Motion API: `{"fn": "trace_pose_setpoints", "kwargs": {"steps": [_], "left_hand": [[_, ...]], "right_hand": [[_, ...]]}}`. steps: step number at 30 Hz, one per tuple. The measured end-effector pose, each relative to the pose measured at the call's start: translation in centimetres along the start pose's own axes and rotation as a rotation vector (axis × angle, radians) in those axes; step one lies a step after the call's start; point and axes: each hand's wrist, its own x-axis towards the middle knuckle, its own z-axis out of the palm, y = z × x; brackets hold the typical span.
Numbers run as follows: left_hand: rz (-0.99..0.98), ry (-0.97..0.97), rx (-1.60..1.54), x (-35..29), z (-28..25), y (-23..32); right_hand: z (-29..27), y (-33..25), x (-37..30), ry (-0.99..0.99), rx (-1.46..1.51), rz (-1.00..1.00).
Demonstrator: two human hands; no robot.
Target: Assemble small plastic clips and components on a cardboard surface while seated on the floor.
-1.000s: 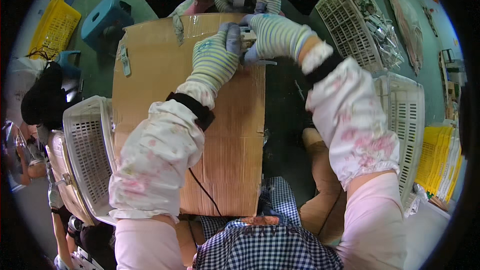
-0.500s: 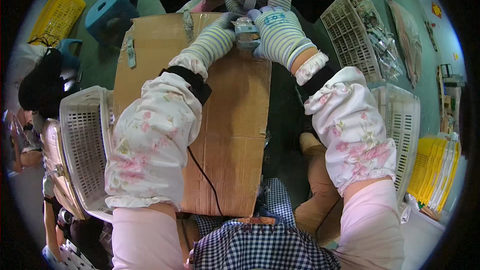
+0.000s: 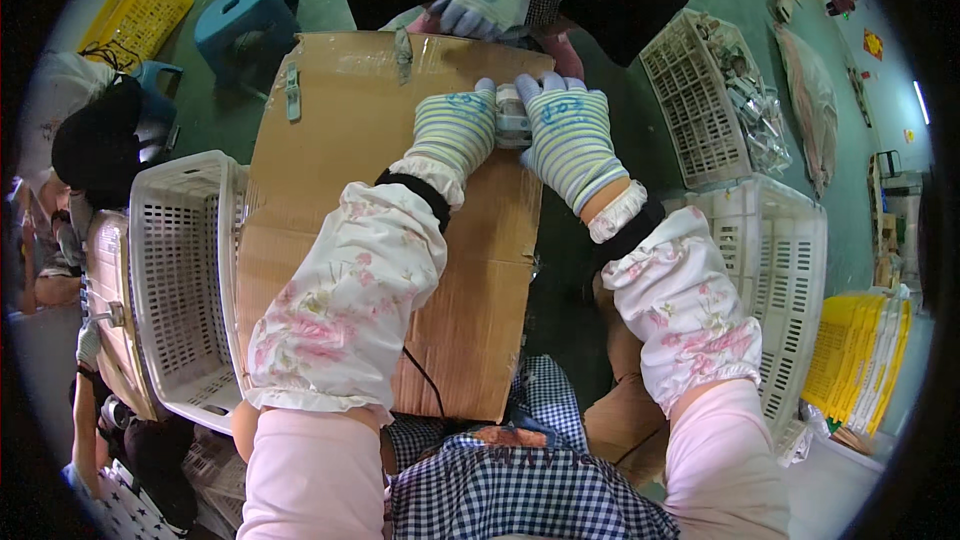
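Both my gloved hands meet near the far right end of a flat cardboard surface (image 3: 470,270). Between them sits a small silvery metal piece (image 3: 512,118), block-like and blurred in its details. My left hand (image 3: 455,128), in a striped glove, is closed against its left side. From the right, my right hand (image 3: 568,132), in a matching glove, presses it with the thumb side, fingers bent. A slim silver metal latch (image 3: 293,92) lies at the far left of the cardboard. Near the far edge there is a narrow greyish strip (image 3: 403,55).
Across the cardboard, a co-worker's gloved hand (image 3: 487,0) reaches over its far edge. White crates stand left (image 3: 185,270) and right (image 3: 790,260); another crate (image 3: 690,110) holds metal parts. A blue stool (image 3: 240,20) and a yellow basket (image 3: 140,10) stand far left.
My hands have drawn nearer to me with the metal piece, away from the far edge. The co-worker's hands have shifted, and one now crosses in front of the other.
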Motion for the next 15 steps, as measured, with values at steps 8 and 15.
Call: {"fn": "trace_pose_setpoints", "kwargs": {"steps": [8, 15], "left_hand": [[0.002, -0.037, 0.029, 0.7, 0.9, -0.5], [-0.019, -0.05, 0.027, 0.7, 1.4, -0.9]], "right_hand": [[1.1, -0.4, 0.6, 0.034, 0.021, 0.044], [1.2, -1.3, 1.0, -0.037, 0.008, 0.066]]}}
